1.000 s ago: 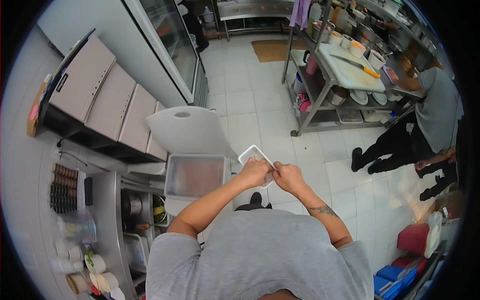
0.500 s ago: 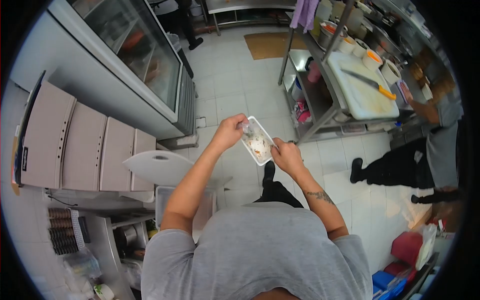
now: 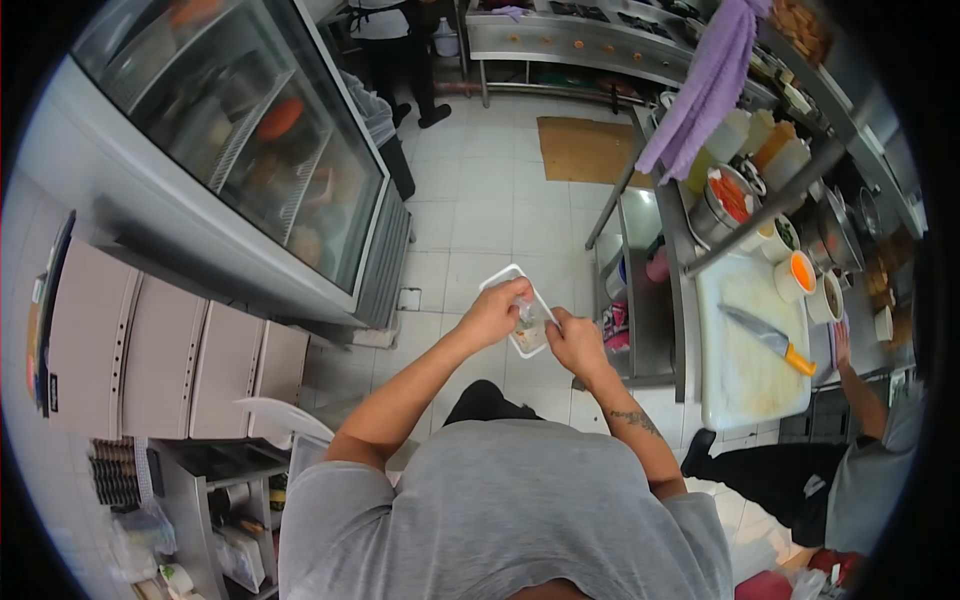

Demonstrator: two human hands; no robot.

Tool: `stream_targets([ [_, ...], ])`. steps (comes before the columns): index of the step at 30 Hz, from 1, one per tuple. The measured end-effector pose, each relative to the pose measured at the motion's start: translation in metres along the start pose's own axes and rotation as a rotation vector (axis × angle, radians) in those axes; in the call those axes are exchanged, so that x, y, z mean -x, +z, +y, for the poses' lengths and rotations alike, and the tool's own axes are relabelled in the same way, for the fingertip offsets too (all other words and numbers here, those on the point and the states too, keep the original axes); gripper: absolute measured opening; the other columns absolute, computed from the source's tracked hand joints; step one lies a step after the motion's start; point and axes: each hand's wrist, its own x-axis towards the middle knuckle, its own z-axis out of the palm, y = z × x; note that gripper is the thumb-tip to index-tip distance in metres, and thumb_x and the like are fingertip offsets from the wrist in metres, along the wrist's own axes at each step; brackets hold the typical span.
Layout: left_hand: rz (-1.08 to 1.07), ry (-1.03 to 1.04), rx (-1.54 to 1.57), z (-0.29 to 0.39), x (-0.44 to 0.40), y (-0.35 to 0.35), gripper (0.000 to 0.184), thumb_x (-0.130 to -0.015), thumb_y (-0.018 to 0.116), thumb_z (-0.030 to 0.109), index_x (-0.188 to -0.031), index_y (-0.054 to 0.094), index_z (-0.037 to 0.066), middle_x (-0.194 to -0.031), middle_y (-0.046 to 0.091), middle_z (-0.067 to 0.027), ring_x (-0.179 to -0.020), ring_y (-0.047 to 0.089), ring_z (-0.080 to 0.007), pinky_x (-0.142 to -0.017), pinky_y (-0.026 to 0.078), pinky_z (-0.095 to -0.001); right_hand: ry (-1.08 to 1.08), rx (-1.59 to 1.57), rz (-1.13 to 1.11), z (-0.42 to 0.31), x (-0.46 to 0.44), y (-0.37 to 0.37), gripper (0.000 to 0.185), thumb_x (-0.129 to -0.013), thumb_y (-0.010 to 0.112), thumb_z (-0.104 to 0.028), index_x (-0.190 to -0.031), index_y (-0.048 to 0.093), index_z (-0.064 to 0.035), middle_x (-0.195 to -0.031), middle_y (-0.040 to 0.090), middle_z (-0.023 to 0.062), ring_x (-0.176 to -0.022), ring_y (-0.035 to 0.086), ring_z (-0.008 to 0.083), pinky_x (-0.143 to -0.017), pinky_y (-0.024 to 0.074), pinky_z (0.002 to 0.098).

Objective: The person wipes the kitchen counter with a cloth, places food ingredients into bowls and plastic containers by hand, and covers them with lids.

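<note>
A white rectangular container [image 3: 527, 342] with bits of food residue inside is held out in front of my body, over the tiled floor. My right hand [image 3: 573, 343] grips its right rim. Reaching over the upper left part of the container, my left hand [image 3: 497, 312] has its fingers closed on crumpled clear plastic [image 3: 524, 312], which hangs inside the container.
On the left stand a glass-door fridge [image 3: 260, 140] and beige drawers [image 3: 160, 350]. To the right, a steel table bears a cutting board [image 3: 750, 375] with a yellow-handled knife [image 3: 768, 340]. One person [image 3: 870, 470] stands there; another [image 3: 385, 45] is further back.
The view has moved forward past the drawers and chair, so the fridge and steel table are nearer. My left hand has moved from the container's upper left edge to over its inside.
</note>
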Motion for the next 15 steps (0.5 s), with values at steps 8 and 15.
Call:
stream_targets([
  [8,0.009,-0.07,-0.121,-0.039,-0.118,-0.063,0.037,-0.073,0.047,-0.008,-0.105,0.055,0.009,-0.087,0.056,-0.0153,-0.081,0.057,-0.0292,-0.076,0.047,-0.0347,0.111,0.016,-0.004,0.046,-0.098,0.015,0.021,-0.081,0.054,-0.018,-0.094,0.06,-0.0038,-0.064,0.059,0.0221,-0.065,0.059,0.041,-0.062,0.0466,0.049],
  [15,0.264,0.243,-0.486,-0.128,-0.272,-0.196,0.038,-0.067,0.05,-0.01,-0.099,0.057,0.01,-0.086,0.055,-0.0154,-0.086,0.055,-0.0338,-0.075,0.046,-0.0389,0.285,0.014,0.039,0.059,-0.198,0.021,0.021,-0.082,0.053,-0.019,-0.096,0.061,-0.005,-0.067,0.06,0.0229,-0.066,0.059,0.042,-0.063,0.0466,0.0494],
])
